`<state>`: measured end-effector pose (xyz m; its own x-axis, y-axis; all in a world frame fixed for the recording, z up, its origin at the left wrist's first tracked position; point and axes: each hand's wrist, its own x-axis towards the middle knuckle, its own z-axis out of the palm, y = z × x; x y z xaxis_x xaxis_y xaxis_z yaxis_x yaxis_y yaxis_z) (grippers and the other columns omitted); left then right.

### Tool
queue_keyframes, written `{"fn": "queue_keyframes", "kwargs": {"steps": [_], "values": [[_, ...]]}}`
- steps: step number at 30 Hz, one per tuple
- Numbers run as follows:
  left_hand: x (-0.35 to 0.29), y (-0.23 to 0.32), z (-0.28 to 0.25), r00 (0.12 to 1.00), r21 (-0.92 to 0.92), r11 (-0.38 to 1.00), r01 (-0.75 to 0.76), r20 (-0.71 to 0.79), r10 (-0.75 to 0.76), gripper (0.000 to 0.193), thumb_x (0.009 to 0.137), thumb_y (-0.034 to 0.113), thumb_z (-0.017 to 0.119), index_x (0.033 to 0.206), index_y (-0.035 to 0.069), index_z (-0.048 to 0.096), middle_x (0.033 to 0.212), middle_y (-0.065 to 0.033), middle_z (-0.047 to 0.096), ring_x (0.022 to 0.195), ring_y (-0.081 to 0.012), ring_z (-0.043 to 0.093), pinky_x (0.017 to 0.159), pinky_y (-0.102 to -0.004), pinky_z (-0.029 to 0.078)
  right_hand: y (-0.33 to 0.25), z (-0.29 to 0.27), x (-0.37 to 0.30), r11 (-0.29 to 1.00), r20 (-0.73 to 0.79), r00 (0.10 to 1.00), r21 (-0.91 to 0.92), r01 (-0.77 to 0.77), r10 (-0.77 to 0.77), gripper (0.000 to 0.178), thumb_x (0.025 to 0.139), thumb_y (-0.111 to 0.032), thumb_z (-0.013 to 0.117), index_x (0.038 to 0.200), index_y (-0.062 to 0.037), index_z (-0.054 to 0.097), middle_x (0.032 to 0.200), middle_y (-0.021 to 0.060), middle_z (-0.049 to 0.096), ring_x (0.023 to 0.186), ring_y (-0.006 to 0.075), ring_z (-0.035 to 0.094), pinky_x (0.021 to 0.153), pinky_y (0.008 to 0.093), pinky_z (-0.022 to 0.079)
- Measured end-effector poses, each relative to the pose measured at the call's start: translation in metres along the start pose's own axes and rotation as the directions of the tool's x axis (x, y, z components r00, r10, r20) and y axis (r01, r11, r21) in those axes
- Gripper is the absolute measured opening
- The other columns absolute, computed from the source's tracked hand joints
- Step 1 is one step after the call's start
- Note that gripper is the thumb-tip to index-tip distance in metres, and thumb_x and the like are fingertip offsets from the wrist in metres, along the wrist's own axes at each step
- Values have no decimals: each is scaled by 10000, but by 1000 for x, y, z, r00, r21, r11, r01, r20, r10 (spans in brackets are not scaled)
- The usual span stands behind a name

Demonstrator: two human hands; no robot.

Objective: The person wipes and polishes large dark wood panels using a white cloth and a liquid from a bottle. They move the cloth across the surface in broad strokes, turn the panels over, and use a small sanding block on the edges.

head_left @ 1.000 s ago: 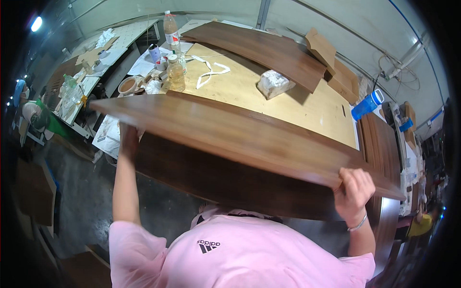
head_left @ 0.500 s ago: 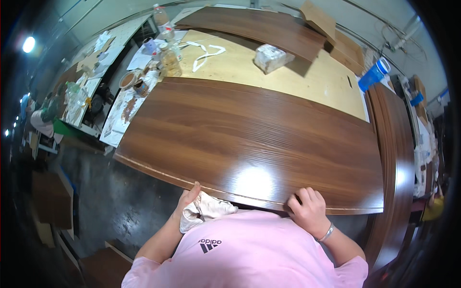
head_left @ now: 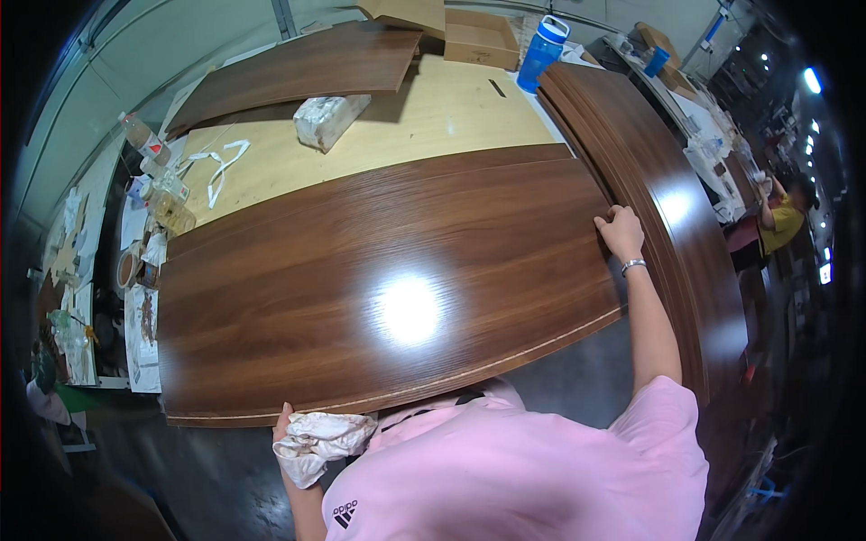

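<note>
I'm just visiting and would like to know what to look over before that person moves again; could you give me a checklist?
1. Right hand at the brown board's right edge: ok.
2. Left hand at its front edge: ok, with a white cloth in it.
3. Blue bottle off the board: ok, beyond it.
4. Bottle of yellowish liquid well away from the board: not ok, close to its far left corner.
5. Board's underside supported: cannot tell, hidden.

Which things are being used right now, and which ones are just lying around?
Being used:
- big brown panel, right hand on its right edge
- white cloth, in the left hand

Probably just lying around:
- blue bottle
- open cardboard box
- clear bottle with red label
</note>
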<state>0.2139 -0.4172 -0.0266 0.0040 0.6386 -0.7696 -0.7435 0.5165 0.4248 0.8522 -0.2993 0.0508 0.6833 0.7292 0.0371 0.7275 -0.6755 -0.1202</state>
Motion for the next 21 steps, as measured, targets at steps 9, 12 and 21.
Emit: {"fn": "queue_keyframes", "kwargs": {"steps": [9,12,21], "values": [[-3,0,6,1000,43,999,9,28,-10,444,984,422,575,963,-17,640,870,-182,712,778,-312,712,739,-444,603,-44,23,-127,759,-165,779,177,626,-604,583,843,-311,724,1303,3,551,1424,241,449,1330,401,416,1108,479,347],[1,4,11,999,69,997,21,42,-24,446,985,422,573,966,-18,639,873,-184,712,783,-313,712,742,-444,603,-50,53,-141,789,-46,804,165,592,-593,703,908,-380,658,1474,-51,402,1564,223,290,1436,388,286,1158,525,253],[4,11,41,998,214,977,-7,67,-8,449,988,423,567,972,-20,637,883,-189,712,796,-317,712,751,-443,603,-77,61,-104,831,3,834,84,550,-552,693,961,-444,564,1527,-111,343,1608,172,240,1477,350,231,1177,541,208]]}}
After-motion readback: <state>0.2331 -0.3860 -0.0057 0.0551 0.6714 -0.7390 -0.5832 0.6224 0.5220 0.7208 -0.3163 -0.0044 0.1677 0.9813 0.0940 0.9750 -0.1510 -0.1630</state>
